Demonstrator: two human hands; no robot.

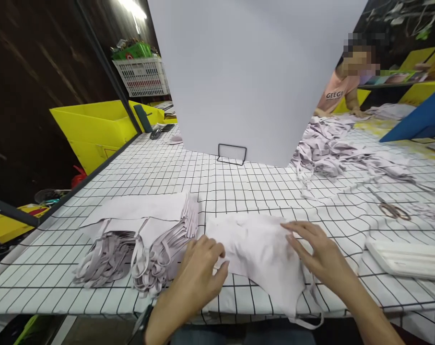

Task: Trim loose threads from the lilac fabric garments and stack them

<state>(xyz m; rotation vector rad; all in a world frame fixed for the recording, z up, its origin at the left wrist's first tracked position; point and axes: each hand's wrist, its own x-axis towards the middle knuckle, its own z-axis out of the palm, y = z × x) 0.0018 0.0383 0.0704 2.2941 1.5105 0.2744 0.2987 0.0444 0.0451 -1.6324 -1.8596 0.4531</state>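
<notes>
The pale fabric piece (255, 239) was laid on the surface (159, 167), long axis left to right. Its right end was met by the right hand (316, 249), fingers spread; its near left corner was overlapped by the left hand (205, 266), half-curled, grip indeterminate.

Above the black-gridded white tablecloth (159, 167), the left hand (205, 268), right hand (318, 247) and both forearms (363, 299) are bare, a dark band (144, 320) sits at the left wrist (163, 311), and dark blue-grey legwear (199, 337) shows below the cloth's front edge.
</notes>
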